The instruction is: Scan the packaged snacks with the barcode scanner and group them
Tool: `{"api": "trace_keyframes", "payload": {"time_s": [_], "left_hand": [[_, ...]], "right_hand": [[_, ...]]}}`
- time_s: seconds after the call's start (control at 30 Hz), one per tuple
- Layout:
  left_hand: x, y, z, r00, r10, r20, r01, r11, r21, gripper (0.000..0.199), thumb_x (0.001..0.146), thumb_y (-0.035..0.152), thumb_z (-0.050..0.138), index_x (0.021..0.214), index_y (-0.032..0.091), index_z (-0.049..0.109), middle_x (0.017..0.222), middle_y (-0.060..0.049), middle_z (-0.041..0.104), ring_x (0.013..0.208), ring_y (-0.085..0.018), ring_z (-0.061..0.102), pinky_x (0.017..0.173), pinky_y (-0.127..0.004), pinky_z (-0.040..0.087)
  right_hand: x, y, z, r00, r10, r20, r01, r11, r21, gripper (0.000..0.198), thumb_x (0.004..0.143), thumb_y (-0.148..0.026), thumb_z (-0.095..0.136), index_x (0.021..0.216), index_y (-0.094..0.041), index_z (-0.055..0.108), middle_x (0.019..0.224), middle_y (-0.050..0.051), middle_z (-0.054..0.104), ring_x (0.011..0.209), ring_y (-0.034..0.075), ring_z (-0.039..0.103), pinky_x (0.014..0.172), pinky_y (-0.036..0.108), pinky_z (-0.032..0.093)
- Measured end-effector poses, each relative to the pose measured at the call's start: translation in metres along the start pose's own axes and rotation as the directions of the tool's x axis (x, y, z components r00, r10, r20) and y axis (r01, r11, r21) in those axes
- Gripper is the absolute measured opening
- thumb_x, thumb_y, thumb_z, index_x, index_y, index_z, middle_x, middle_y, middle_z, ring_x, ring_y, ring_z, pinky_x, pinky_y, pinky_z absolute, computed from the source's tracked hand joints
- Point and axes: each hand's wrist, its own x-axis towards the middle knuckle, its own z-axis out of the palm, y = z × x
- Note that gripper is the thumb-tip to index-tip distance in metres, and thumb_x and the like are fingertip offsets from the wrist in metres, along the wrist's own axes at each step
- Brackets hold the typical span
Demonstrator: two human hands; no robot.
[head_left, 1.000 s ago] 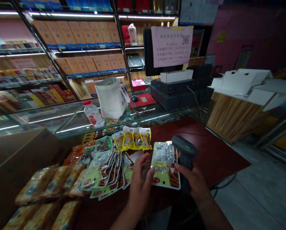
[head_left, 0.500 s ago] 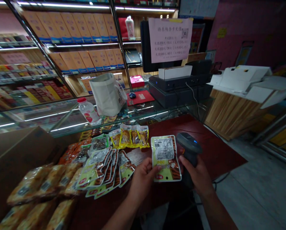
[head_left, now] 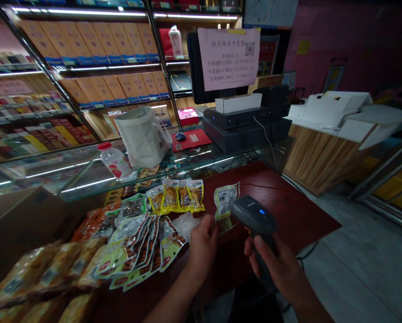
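Note:
My left hand [head_left: 203,244] pinches the lower left edge of a green-and-brown snack packet [head_left: 226,202], which is tilted above the red table with its barcode side up. My right hand [head_left: 277,260] is wrapped around the handle of a dark barcode scanner [head_left: 255,215], whose blue light is lit. The scanner's head covers the packet's right part. Left of my hands lies a fanned pile of matching snack packets [head_left: 137,251]. Behind that pile, several yellow-edged packets of brown food [head_left: 177,196] lie in a row.
Wrapped bread packs [head_left: 46,273] and a cardboard box [head_left: 29,211] crowd the left. On the glass counter stand a red-capped bottle [head_left: 115,162], a white bag [head_left: 143,137] and a monitor [head_left: 194,67] with a pink notice. The red tabletop [head_left: 295,211] ends at the right.
My right hand has turned the scanner and brought its head left, over the packet. The packet in my left hand is now more tilted and partly covered. The whole view has shifted slightly.

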Motion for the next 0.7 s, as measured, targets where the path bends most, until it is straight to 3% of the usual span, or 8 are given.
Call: {"api": "trace_keyframes", "payload": {"time_s": [0.23, 0.47, 0.7], "left_hand": [[0.008, 0.001, 0.012, 1.0, 0.017, 0.015, -0.018, 0.996, 0.087, 0.013, 0.085, 0.024, 0.048, 0.075, 0.02, 0.054, 0.061, 0.004, 0.055, 0.057, -0.013, 0.053, 0.057, -0.023, 0.036], [0.016, 0.005, 0.018, 1.0, 0.023, -0.01, -0.021, 0.99, 0.14, 0.024, 0.087, 0.033, 0.052, 0.067, 0.02, 0.048, 0.056, 0.006, 0.044, 0.053, -0.011, 0.047, 0.054, -0.023, 0.031], [0.031, 0.001, 0.032, 0.999, -0.026, 0.044, 0.028, 0.998, -0.053, 0.017, 0.083, 0.03, 0.057, 0.07, 0.019, 0.055, 0.06, 0.003, 0.056, 0.058, -0.012, 0.054, 0.056, -0.022, 0.039]], "right_hand": [[0.001, -0.006, -0.007, 0.998, -0.001, 0.061, 0.0, 1.0, 0.01, 0.046, 0.089, -0.062, 0.058, 0.098, -0.017, 0.062, 0.072, 0.001, 0.065, 0.044, 0.009, 0.05, 0.045, 0.023, 0.04], [0.008, -0.001, -0.016, 0.998, 0.002, 0.055, -0.002, 1.0, -0.007, 0.044, 0.091, -0.06, 0.057, 0.076, -0.018, 0.059, 0.074, 0.003, 0.067, 0.044, 0.007, 0.048, 0.047, 0.023, 0.039], [0.021, 0.002, -0.02, 0.999, 0.023, -0.034, -0.02, 0.997, 0.076, 0.046, 0.087, -0.062, 0.06, 0.095, -0.017, 0.065, 0.065, -0.001, 0.063, 0.041, 0.007, 0.047, 0.045, 0.022, 0.039]]}}
